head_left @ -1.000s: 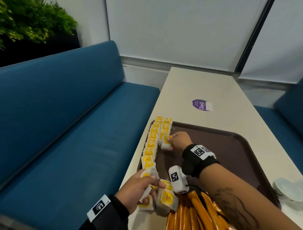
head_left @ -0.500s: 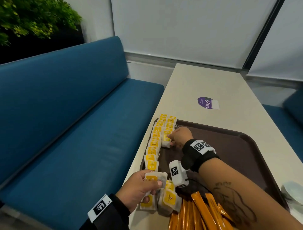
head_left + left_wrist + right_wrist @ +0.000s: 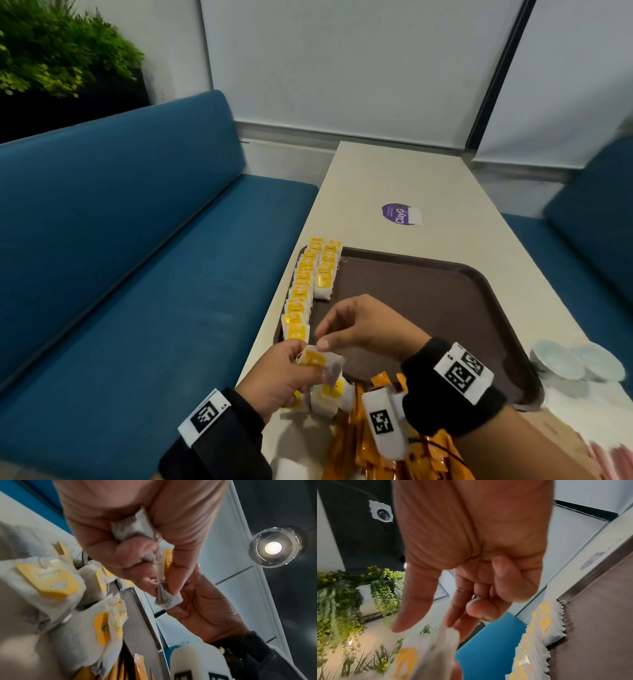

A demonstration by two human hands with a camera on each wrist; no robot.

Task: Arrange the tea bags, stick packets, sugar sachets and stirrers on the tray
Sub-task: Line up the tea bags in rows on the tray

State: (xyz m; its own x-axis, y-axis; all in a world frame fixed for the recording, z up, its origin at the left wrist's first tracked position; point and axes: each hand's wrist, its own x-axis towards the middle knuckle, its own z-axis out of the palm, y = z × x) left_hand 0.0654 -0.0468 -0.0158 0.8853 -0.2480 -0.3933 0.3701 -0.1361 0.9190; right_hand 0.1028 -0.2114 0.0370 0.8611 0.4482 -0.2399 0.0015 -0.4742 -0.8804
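A brown tray [image 3: 445, 301] lies on the pale table. Two rows of yellow-tagged tea bags [image 3: 301, 291] line its left edge; the shorter inner row [image 3: 327, 270] also shows in the right wrist view [image 3: 544, 622]. My left hand [image 3: 291, 370] hovers over the tray's near left corner and grips a small bunch of tea bags [image 3: 320, 363] in curled fingers [image 3: 120, 555]. My right hand [image 3: 323, 334] is right beside it, thumb [image 3: 406, 608] and forefinger spread just above the held tea bag [image 3: 426, 655], with nothing between them.
Loose tea bags [image 3: 330, 394] and a heap of orange stick packets [image 3: 349, 445] lie on the table by the tray's near edge. White dishes [image 3: 575, 363] stand at the right, pink packets [image 3: 609, 459] at the bottom right. A blue bench [image 3: 137, 274] runs along the left.
My right hand left the inner row of tea bags and came back to my left hand. The left hand rose a little with its tea bags.
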